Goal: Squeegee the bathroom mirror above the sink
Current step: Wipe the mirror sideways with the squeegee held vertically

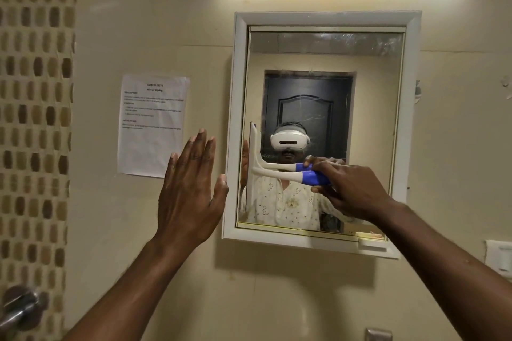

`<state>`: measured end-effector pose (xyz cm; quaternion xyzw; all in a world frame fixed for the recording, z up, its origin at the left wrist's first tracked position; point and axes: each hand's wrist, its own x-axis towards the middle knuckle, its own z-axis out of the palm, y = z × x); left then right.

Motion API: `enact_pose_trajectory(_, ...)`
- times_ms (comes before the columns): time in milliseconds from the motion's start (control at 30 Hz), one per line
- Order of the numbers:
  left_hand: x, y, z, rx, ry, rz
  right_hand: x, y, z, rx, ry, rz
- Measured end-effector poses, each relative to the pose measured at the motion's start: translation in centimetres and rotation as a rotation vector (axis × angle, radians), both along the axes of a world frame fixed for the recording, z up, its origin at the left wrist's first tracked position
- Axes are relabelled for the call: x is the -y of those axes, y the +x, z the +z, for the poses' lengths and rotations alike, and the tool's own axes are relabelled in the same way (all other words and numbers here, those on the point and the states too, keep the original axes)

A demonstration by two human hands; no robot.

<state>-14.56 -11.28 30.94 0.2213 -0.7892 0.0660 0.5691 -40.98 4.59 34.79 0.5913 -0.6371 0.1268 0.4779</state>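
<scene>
Mirror (pixel 321 86), at 1 o'clock. Left hand (pixel 191 188), empty, fingers spread, steadies the frame (pixel 231 130), apparently. Squeegee (pixel 256 171), blade upright against the glass at 9 o'clock, handle gripped by right hand (pixel 352 188), likely for a sideways stroke.

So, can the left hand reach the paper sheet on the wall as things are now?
Probably yes. The left hand is open, holds nothing, and is raised just right of the paper sheet, with only bare wall between them.
</scene>
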Motion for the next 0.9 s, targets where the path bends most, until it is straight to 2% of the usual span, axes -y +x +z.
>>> enact_pose_trajectory(533, 1.7, -1.2, -1.0, 0.018, 0.025, -0.017, 2.1, -0.9, -1.2, 0.015, 0.05, -0.031)
enact_pose_trajectory(667, 1.6, -1.9, -1.3, 0.02, 0.025, -0.025, 0.9, -1.6, -1.7, 0.021, 0.053, -0.003)
enact_pose_trajectory(900, 1.5, -4.4, -1.9, 0.032, 0.028, -0.058, -2.5, -4.0, -2.9, -0.078, 0.02, 0.036)
